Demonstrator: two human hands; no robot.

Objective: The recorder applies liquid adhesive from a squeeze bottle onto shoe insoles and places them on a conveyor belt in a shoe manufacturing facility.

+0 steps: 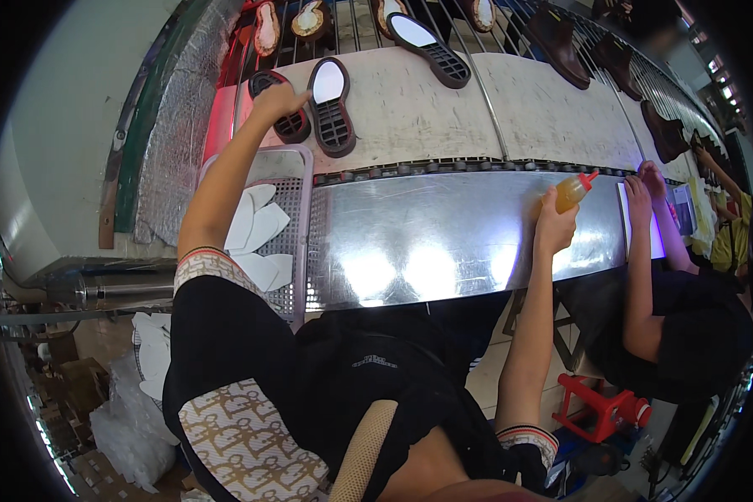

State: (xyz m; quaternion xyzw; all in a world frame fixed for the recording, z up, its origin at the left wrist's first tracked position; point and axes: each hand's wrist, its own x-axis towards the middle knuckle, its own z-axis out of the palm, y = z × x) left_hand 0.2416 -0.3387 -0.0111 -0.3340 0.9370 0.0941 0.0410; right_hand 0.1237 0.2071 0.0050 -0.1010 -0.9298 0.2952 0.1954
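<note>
My left hand [280, 102] reaches to the far left and is closed over a black shoe sole [291, 128], hiding its middle. Right beside it lies a second black sole [333, 125] with a gridded underside and a white pad on one end. A third sole [443, 63], also with a white pad, lies farther right. My right hand [555, 226] grips a squeeze bottle [570, 194] of amber liquid above the metal table, its red tip pointing up and to the right. White cut pads [263, 224] lie in a plastic basket [303, 243] below my left forearm.
A conveyor of metal rods [492, 109] and pale boards runs beyond the metal table [443, 243], with a chain along its near edge. It carries brown boots [560, 54] and several pale-lined shoe parts. A co-worker's hands [640, 197] work at the right over a white sheet.
</note>
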